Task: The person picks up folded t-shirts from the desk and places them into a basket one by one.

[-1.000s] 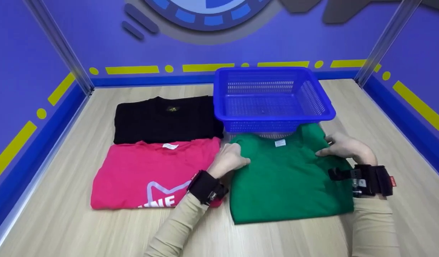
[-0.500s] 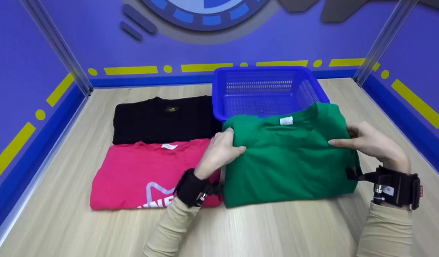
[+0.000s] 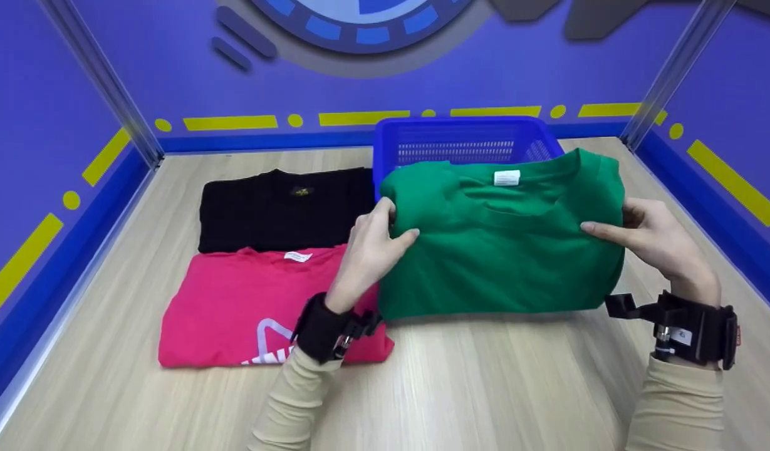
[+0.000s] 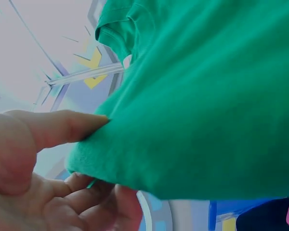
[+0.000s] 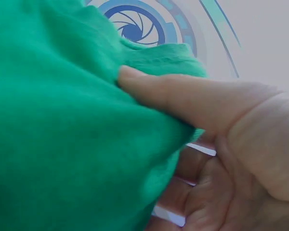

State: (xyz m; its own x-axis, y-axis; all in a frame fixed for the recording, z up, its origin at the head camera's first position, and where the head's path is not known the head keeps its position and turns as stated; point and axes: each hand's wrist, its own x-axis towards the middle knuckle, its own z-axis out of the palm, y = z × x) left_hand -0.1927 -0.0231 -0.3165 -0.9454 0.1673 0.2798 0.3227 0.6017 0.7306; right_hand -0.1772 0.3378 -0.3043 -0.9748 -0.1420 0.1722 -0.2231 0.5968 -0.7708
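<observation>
A folded green T-shirt [image 3: 497, 250] with a white neck label hangs between both hands, raised and tilted in front of the basket. My left hand [image 3: 373, 247] pinches its left side, thumb on the front and fingers behind, as the left wrist view also shows on the green cloth [image 4: 192, 120]. On the opposite side my right hand [image 3: 654, 241] grips the shirt the same way; its fingers go behind the fabric in the right wrist view. The blue basket [image 3: 385, 134] stands behind, its front and much of its inside covered by the shirt.
To the left, a folded pink T-shirt [image 3: 234, 307] with a star print lies in front of a folded black T-shirt [image 3: 253, 216]. Blue panels [image 3: 322, 88] wall in the wooden table [image 3: 485, 388] at the back and sides.
The green T-shirt has risen off the table and moved toward the basket, now covering its front. Both hands went up with it, the right one also shifting outward.
</observation>
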